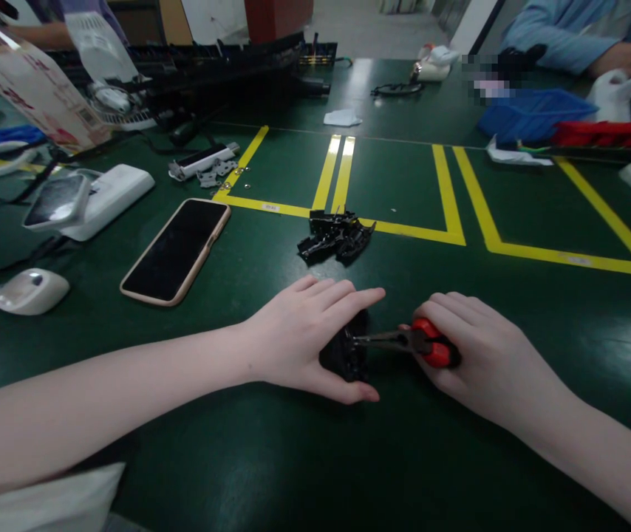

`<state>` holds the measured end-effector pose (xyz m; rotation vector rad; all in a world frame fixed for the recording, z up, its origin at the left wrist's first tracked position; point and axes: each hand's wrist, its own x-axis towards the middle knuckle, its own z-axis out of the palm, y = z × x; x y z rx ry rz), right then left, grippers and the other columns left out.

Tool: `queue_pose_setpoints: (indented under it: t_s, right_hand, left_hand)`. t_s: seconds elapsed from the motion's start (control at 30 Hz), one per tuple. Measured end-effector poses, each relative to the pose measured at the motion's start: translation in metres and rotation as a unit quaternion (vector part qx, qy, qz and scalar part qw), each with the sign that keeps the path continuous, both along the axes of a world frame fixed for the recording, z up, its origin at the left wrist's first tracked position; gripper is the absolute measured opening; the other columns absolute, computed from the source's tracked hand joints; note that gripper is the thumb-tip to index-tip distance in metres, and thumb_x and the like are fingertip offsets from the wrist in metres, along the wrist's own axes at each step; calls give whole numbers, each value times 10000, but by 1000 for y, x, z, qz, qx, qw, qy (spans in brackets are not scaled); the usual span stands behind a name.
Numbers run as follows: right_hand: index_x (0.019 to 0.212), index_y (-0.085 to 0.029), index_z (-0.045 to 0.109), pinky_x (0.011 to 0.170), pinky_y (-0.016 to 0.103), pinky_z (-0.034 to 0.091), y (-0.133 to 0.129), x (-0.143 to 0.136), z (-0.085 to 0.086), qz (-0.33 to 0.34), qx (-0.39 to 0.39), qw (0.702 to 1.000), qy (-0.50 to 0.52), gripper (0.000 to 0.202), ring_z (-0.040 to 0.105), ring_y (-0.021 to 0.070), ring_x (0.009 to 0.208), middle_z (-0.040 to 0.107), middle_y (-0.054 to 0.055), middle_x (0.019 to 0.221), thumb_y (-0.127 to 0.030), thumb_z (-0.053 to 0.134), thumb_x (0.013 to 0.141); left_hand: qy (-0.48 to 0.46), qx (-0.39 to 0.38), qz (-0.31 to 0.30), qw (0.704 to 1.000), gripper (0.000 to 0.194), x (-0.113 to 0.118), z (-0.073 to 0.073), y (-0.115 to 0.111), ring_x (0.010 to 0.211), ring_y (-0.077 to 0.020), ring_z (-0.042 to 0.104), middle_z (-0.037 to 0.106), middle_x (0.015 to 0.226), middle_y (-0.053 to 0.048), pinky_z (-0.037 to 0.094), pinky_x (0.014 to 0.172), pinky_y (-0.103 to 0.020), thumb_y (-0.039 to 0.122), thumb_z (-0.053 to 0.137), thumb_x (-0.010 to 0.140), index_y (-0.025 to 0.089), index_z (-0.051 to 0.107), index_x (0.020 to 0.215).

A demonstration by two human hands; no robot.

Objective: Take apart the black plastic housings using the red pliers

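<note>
My left hand [309, 336] grips a black plastic part [343, 355] against the green table, thumb on the near side and fingers over the far side. Much of that part is hidden under the palm. My right hand [476, 351] is closed round the red handles of long-nose pliers [398, 340]. Their narrow jaws point left and reach the black part; whether they pinch anything there is too small to tell. Just beyond my hands lies a small heap of black plastic pieces [335, 235].
A phone in a tan case [176, 251] lies to the left, near a white device [110, 199]. Metal pieces [216, 174] sit by the yellow tape [271, 207]. A blue bin [531, 114] and red tray [615, 134] stand far right, near another person's sleeve [559, 33].
</note>
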<state>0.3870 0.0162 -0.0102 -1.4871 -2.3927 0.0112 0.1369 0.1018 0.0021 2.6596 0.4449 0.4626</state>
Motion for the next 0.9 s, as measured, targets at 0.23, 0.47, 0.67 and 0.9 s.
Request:
queue_pose_setpoints:
  t_s: [0.23,0.47,0.67,0.9]
  right_hand:
    - [883,-183,521,625,306,386,2,0,-2,6,20,1000,3,90,491,182,728,557,45,828,-167,556,801]
    - [916,-180,553,649,318,406,2,0,-1,0,29,1000,10,104,522,191,763,586,55,862,-194,560,813]
    - [924,-185,563,658,329,422,3,1,-1,-9,27,999,21,108,544,200,788,605,59,879,-216,559,821]
    - [936,-191,568,657,326,446,2,2,0,-17,27,998,49,126,557,199,806,613,52,896,-200,576,811]
  left_hand:
    - [39,-14,-43,998,929,0,1,3,1198,-275,521,575,1339,-152,410,1021,-406,660,649,819,76,350,1477]
    - [37,-35,-51,997,942,0,1,4,1250,-265,500,555,1377,-140,380,1069,-406,642,666,818,70,337,1491]
    - [62,-39,-56,996,908,1,1,4,1342,-304,443,490,1463,-168,348,1123,-458,628,636,845,105,308,1510]
    - [20,-60,-40,997,889,-5,8,2,1374,-312,419,442,1506,-169,365,1139,-470,607,694,812,132,357,1484]
